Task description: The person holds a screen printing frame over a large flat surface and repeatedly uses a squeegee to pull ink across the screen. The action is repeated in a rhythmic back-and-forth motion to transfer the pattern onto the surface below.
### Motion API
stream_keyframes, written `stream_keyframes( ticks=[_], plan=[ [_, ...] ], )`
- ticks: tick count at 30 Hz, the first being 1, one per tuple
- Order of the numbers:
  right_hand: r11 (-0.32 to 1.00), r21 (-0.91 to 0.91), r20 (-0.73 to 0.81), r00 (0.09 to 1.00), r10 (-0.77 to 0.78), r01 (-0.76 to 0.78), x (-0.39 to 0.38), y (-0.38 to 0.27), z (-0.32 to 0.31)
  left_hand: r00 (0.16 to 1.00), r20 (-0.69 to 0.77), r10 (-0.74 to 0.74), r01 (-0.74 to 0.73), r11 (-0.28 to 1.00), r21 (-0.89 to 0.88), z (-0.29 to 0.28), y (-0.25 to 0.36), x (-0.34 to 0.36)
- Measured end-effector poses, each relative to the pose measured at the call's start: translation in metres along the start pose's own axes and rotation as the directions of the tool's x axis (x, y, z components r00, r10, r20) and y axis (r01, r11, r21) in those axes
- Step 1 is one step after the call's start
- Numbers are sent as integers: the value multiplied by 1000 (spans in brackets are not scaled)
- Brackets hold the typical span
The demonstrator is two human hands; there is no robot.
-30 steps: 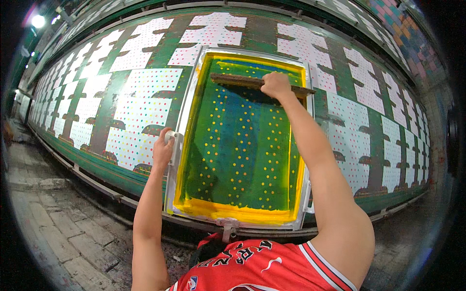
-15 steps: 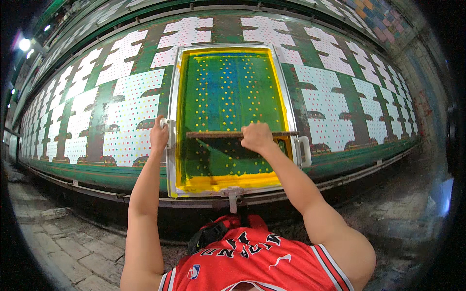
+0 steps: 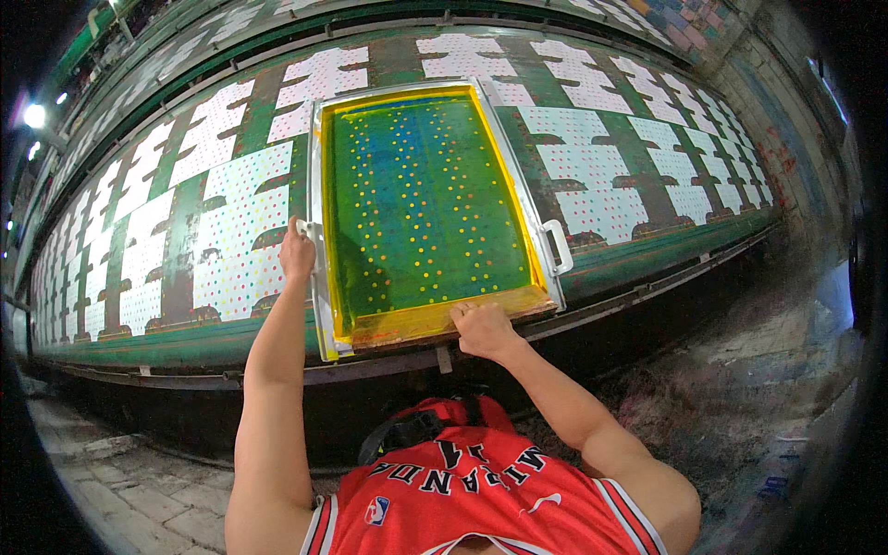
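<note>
A screen-printing frame [image 3: 320, 277] lies on the long green table in front of me. Its green mesh [image 3: 421, 213] is dotted in rows, with yellow ink along the borders. My left hand [image 3: 297, 252] is closed round the white handle [image 3: 315, 237] on the frame's left side. At the near end of the mesh, my right hand [image 3: 483, 329] grips a squeegee [image 3: 398, 323], a wide ink-smeared bar lying across the frame. Its blade edge is hidden. Another white handle [image 3: 558, 246] on the right side is untouched.
White cut fabric pieces [image 3: 242, 227] printed with coloured dots lie in rows left of the frame, and more dotted pieces [image 3: 585, 176] lie to its right. A metal rail [image 3: 647, 289] runs along the table's near edge. Behind is another table with similar pieces.
My right hand has drawn the squeegee toward me, from the middle of the mesh to its near end. My left hand stays on the handle. The view has tilted slightly.
</note>
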State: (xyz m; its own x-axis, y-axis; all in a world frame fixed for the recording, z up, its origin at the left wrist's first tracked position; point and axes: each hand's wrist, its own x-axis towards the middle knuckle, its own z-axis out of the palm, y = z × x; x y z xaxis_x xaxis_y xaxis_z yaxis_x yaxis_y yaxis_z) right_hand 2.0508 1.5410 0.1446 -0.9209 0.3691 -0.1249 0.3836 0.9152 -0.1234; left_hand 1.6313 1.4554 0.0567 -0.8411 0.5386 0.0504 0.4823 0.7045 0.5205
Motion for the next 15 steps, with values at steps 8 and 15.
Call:
stream_keyframes(
  ticks=[8,15],
  plan=[
    [993,77,106,990,-93,85,-7,11,-8,999,-35,4,-4,1000,-8,3,-3,6],
    [863,505,23,999,26,-34,-28,59,-22,992,-124,14,-16,1000,-18,7,-5,6]
  ],
)
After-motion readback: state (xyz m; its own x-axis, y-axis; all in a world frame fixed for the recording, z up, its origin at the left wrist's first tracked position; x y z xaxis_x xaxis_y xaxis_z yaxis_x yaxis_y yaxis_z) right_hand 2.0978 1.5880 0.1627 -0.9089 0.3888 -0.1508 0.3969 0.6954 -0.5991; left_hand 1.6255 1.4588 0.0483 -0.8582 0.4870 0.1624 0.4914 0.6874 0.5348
